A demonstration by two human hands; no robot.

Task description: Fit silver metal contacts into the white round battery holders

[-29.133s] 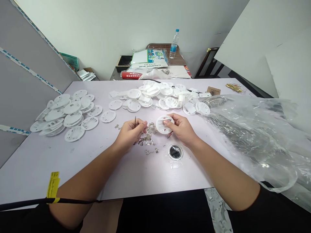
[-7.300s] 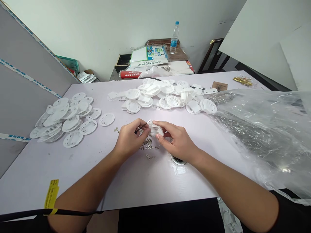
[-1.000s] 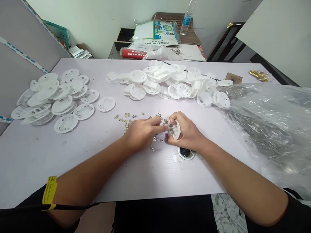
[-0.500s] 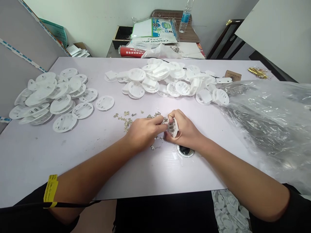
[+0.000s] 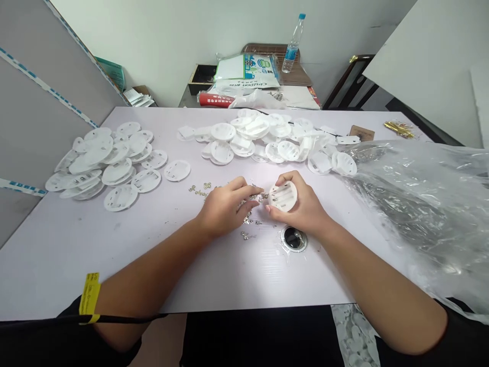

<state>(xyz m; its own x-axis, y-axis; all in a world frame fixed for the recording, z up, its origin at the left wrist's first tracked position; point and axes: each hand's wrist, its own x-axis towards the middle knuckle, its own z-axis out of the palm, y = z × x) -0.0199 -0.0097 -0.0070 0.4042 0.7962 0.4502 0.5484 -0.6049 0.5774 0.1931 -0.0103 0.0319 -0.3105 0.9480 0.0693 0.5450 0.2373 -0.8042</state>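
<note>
My right hand (image 5: pixel 303 204) grips a round white plastic disc (image 5: pixel 283 197) by its edge. The disc is tilted up, showing slots and small metal-coloured bits on its face. To the left, my left hand (image 5: pixel 229 206) has its thumb and forefinger apart, with nothing visibly gripped between them. Its fingertips are over small silver metal pieces (image 5: pixel 247 219) scattered on the table, and the hand hides some of these. Just below the right hand, a round black-centred grommet (image 5: pixel 294 238) with a pale rim is set in the tabletop.
White discs form a heap (image 5: pixel 91 158) at the left and a longer pile (image 5: pixel 252 130) at the back. A clear plastic bag (image 5: pixel 428 214) covers the right side. Gold pieces (image 5: pixel 399 129) lie far right. Beyond the table stands a water bottle (image 5: pixel 293 46).
My left fingers have come away from the disc and spread over the metal pieces. My right hand has turned the disc so its face shows. The camera view has tilted up slightly.
</note>
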